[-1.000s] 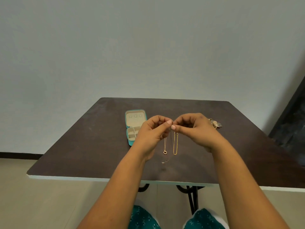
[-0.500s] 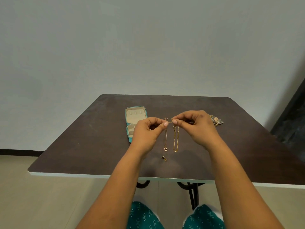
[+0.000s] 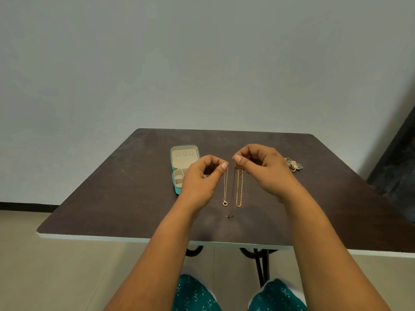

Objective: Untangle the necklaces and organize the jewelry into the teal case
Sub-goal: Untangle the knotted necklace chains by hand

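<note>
- The left hand (image 3: 199,178) pinches the top of a thin chain with a ring (image 3: 225,187); its fingers are curled.
- The right hand (image 3: 262,169) pinches a thicker gold chain (image 3: 239,189) the same way.
- Both chains hang above the table (image 3: 112,194). They look light, floppy and easy to knot, so hold the ends.
- The open teal case (image 3: 179,153) sits behind the left hand.

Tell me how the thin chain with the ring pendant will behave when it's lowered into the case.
Likely floppy: the thin chain hangs straight down from the left hand. The ring pendant at the bottom probably touches down first, the chain pooling over it. It may snag the thicker gold chain hanging close beside it.
</note>
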